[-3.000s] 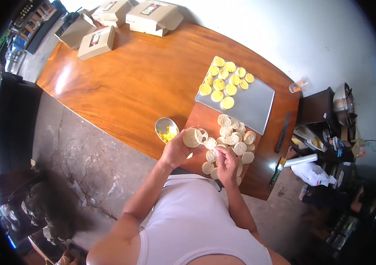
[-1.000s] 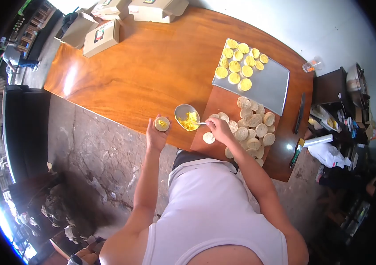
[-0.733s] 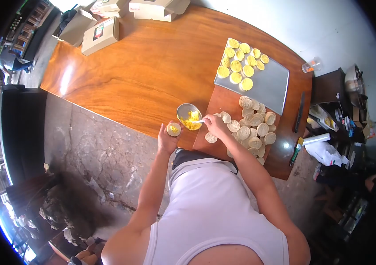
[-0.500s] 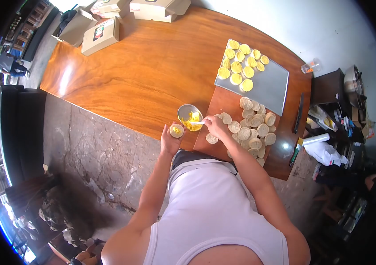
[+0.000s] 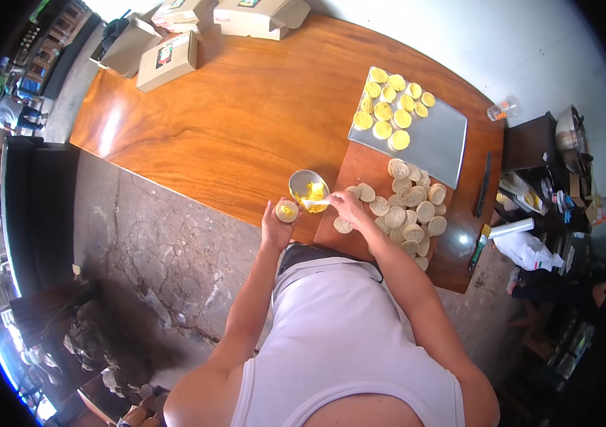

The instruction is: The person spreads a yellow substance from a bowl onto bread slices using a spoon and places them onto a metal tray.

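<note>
My left hand [image 5: 274, 229] is closed around a round bread slice [image 5: 286, 211] with a dab of yellow spread on its upper face. Just right of it, a metal bowl [image 5: 301, 178] holds yellow spread [image 5: 312, 192]. My right hand [image 5: 349, 208] grips a white-ended spreader [image 5: 316, 202], whose tip is in the bowl; its exact kind is hard to make out. Plain bread rounds [image 5: 411, 213] lie in a loose pile on a reddish-brown board [image 5: 349, 164] beside that hand. Beyond them, several yellow-topped rounds [image 5: 383, 112] stand on a metal tray [image 5: 435, 135].
Cardboard boxes [image 5: 168, 62] sit at the table's far left. Along the right edge lie a long dark knife [image 5: 484, 185] and a green-handled brush [image 5: 479, 247]. A clear plastic cup [image 5: 506, 109] is near the wall. Shelving with pans [image 5: 570, 135] stands to the right.
The whole view has shifted slightly. Both hands keep nearly the same places, with the bread slice in the left and the spreader in the bowl.
</note>
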`<state>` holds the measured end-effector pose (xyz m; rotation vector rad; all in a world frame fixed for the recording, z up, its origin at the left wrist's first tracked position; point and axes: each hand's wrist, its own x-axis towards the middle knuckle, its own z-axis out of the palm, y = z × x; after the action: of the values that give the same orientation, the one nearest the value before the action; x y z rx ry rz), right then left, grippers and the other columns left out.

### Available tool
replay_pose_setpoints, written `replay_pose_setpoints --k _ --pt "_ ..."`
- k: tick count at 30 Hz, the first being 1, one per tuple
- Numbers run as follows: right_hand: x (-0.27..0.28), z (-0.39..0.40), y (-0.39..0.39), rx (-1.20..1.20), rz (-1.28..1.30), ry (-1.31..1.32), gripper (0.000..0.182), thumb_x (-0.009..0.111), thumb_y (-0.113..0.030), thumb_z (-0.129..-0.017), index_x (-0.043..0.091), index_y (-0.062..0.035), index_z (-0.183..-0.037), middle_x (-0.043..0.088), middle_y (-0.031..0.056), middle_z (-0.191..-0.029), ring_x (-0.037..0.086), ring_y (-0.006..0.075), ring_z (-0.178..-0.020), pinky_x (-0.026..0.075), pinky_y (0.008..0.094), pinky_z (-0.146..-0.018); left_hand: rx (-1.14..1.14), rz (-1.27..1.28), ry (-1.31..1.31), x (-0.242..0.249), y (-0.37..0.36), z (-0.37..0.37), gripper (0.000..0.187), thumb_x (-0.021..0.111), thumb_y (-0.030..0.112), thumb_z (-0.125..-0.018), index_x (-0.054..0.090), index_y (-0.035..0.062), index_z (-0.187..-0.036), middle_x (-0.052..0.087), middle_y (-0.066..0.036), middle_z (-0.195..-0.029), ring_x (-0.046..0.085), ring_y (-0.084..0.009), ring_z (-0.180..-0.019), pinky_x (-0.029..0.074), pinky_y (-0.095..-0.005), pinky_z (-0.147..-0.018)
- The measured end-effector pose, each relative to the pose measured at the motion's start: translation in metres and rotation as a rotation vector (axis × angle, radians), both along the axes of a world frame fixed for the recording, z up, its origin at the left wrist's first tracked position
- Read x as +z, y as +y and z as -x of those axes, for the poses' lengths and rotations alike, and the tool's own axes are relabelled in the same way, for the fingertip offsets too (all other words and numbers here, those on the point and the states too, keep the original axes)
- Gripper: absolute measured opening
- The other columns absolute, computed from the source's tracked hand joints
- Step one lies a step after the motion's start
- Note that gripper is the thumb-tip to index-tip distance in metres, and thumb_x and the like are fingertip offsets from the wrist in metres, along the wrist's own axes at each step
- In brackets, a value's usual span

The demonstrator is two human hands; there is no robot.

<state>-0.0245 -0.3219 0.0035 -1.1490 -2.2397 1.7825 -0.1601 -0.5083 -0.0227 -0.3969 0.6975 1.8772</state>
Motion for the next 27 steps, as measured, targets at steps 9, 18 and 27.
replay_pose_setpoints --k 9,18,27 --pt "0.005 -0.034 0.012 -0.362 0.772 0.182 0.018 0.056 -0.018 -0.095 0.061 -0.0016 -0.099 0.039 -0.0052 -0.065 0.034 0.0048 -0.055 0.033 0.0223 -0.050 0.030 -0.016 -0.045 -0.001 -0.009 0.007 0.052 0.035 0.050 -0.098 0.046 0.0065 -0.124 0.054 -0.021 -0.125 0.056 -0.0360 -0.113 0.046 -0.0469 -0.098" --pt "0.117 -0.052 -0.010 -0.228 0.249 0.285 0.019 0.052 -0.015 -0.098 0.064 -0.0001 -0.101 0.047 -0.0031 -0.069 0.041 0.0056 -0.059 0.036 0.0218 -0.053 0.025 -0.288 -0.127 0.103 0.018 -0.001 0.043 0.033 0.023 -0.097 0.042 0.0026 -0.133 0.040 -0.023 -0.141 0.037 -0.0379 -0.133 0.031 -0.0510 -0.112" --pt "0.187 -0.060 -0.019 -0.013 -0.743 0.434 0.025 0.060 -0.001 -0.085 0.062 -0.0025 -0.110 0.057 0.0102 -0.077 0.053 0.0267 -0.072 0.045 0.0381 -0.064 -0.123 -0.414 -0.037 0.190 0.065 -0.029 0.046 0.031 0.018 -0.099 0.034 0.0005 -0.140 0.038 -0.021 -0.144 0.035 -0.0346 -0.135 0.032 -0.0464 -0.113"
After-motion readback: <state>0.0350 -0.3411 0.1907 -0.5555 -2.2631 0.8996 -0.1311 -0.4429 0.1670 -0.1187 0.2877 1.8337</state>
